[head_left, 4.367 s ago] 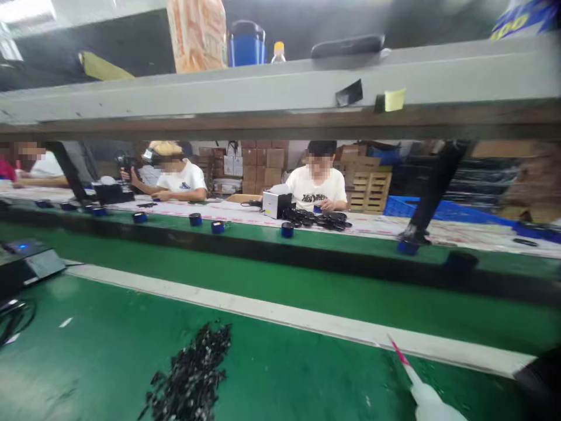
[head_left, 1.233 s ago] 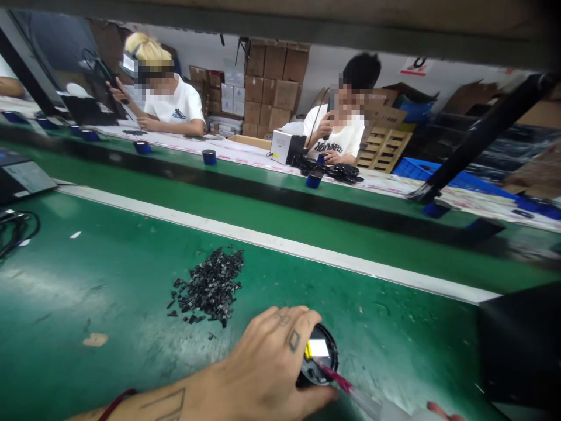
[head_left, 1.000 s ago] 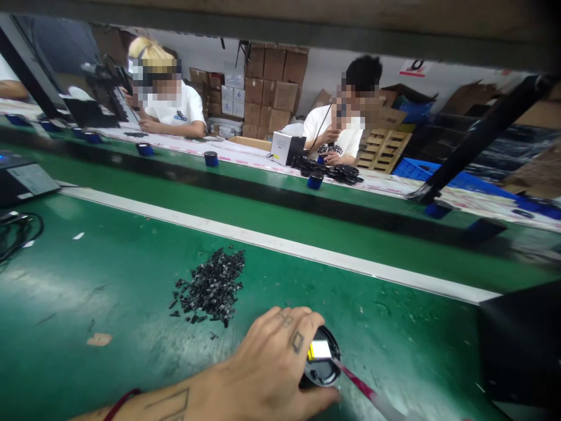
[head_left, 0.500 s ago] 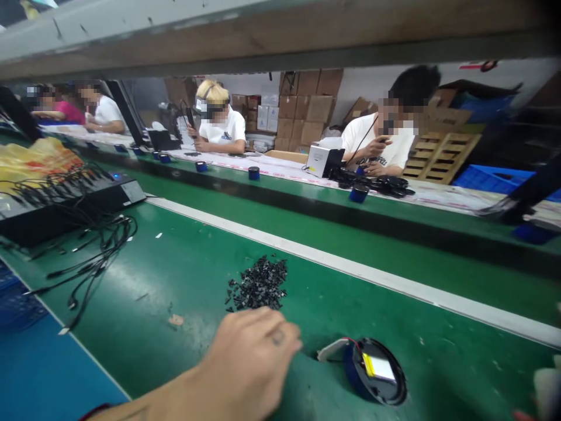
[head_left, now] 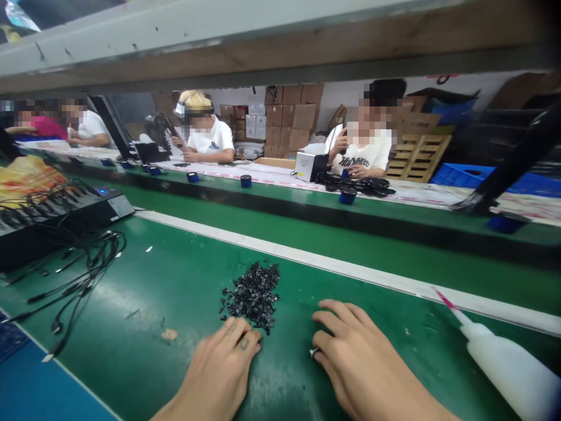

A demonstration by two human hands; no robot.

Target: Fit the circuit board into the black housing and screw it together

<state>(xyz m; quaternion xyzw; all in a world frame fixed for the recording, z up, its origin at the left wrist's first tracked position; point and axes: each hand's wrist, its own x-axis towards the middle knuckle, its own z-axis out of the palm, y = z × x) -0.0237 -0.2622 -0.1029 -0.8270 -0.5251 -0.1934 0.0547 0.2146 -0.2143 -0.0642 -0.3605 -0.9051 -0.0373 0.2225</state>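
Cable tangle (head_left: 74, 263): one, lying far left.
Small black parts pile (head_left: 253, 290): one heap on the green mat (head_left: 144, 316); pieces too many to count.
Left hand (head_left: 217, 369): fingertips loosely curled, touching the heap's near edge, gripping nothing visible.
Right hand (head_left: 359, 356): lying flat, fingers half spread, pinching something tiny; cannot tell what.
Glue bottle (head_left: 504, 365): one, lying right.
Handling: picking one piece at a time is looking wisest.

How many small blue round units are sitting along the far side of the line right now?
7 visible small blue round units: four at far left, one mid-belt, one before the black pile, one blurred at right. Others may be hidden.
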